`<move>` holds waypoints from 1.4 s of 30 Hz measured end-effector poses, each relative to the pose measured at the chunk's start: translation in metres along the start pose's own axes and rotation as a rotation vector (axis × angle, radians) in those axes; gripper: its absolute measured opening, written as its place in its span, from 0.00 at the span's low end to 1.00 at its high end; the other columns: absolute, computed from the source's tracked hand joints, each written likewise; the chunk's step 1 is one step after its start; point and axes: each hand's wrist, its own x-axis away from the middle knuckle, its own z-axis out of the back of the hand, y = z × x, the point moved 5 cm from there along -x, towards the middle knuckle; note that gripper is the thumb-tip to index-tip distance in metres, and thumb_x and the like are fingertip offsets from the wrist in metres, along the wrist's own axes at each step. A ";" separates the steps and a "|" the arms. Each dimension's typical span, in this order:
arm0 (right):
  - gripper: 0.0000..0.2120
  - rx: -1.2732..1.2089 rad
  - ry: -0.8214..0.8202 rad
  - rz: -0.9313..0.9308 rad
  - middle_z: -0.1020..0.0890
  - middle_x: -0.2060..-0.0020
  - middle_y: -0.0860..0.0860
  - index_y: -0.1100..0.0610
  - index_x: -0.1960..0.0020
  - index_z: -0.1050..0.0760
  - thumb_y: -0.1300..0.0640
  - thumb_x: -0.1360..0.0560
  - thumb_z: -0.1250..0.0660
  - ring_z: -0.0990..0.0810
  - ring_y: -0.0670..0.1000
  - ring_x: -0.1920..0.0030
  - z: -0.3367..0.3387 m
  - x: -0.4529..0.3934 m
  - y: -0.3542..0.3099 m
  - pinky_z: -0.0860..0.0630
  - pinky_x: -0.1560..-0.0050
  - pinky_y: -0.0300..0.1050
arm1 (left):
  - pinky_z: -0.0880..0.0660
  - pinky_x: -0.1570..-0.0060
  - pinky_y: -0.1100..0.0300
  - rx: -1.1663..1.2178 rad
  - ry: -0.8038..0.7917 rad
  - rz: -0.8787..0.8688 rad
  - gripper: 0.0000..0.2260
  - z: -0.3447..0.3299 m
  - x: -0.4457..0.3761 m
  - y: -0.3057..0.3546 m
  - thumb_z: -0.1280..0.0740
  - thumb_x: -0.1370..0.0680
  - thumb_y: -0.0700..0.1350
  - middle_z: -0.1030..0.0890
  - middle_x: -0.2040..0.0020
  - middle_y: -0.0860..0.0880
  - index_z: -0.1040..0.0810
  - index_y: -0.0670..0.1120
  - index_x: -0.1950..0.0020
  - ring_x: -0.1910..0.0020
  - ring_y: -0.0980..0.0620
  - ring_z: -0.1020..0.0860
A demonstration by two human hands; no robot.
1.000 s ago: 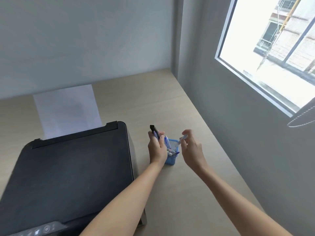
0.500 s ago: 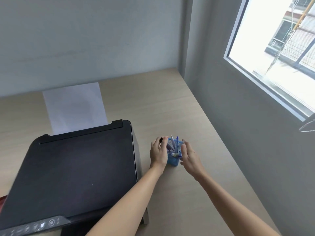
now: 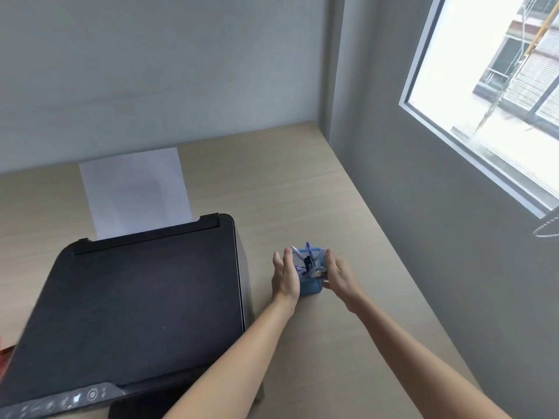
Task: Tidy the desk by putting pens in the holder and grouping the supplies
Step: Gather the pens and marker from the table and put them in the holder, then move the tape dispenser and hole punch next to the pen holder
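A small blue mesh pen holder (image 3: pixel 311 287) stands on the light wooden desk (image 3: pixel 272 182), just right of the printer. Several pens (image 3: pixel 307 258) stick up out of it, among them a black one and blue ones. My left hand (image 3: pixel 286 276) lies flat against the holder's left side, fingers straight and pointing away from me. My right hand (image 3: pixel 340 275) presses against its right side in the same way. The holder sits clasped between the two palms, and neither hand has a pen in it.
A large black printer (image 3: pixel 136 297) fills the desk's left half, with a white sheet (image 3: pixel 136 189) rising from its rear tray. A grey wall with a window (image 3: pixel 484 101) borders the desk on the right. Something red (image 3: pixel 4 355) shows at the far left edge.
The black pen my left hand held has gone into the holder, as has the pen from my right hand. Both hands came down and closed in against the holder's sides.
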 end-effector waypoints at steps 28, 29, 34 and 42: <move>0.33 0.300 -0.113 0.498 0.18 0.58 0.61 0.62 0.53 0.26 0.34 0.29 0.53 0.21 0.63 0.56 -0.144 0.129 -0.204 0.26 0.56 0.52 | 0.29 0.37 0.54 0.085 0.138 -0.393 0.19 0.251 0.139 0.082 0.46 0.18 0.53 0.21 0.38 0.46 0.30 0.46 0.32 0.42 0.51 0.21; 0.31 0.308 -0.152 0.509 0.19 0.59 0.62 0.63 0.53 0.26 0.36 0.27 0.51 0.22 0.64 0.57 -0.166 0.141 -0.211 0.28 0.59 0.49 | 0.28 0.42 0.57 0.076 0.183 -0.388 0.18 0.279 0.146 0.073 0.45 0.19 0.53 0.20 0.40 0.46 0.29 0.46 0.33 0.43 0.51 0.20; 0.19 0.330 -0.380 0.518 0.17 0.51 0.57 0.56 0.47 0.24 0.43 0.22 0.46 0.23 0.54 0.61 -0.289 0.190 -0.224 0.29 0.63 0.45 | 0.26 0.48 0.60 -0.023 0.484 -0.305 0.14 0.417 0.179 0.010 0.39 0.20 0.47 0.20 0.46 0.47 0.26 0.44 0.37 0.46 0.48 0.20; 0.15 0.387 -0.625 0.521 0.18 0.50 0.53 0.57 0.42 0.23 0.50 0.22 0.41 0.23 0.51 0.51 -0.461 0.257 -0.217 0.30 0.53 0.42 | 0.29 0.40 0.55 -0.351 0.847 0.009 0.17 0.592 0.215 -0.110 0.37 0.22 0.45 0.22 0.36 0.43 0.27 0.41 0.34 0.38 0.44 0.24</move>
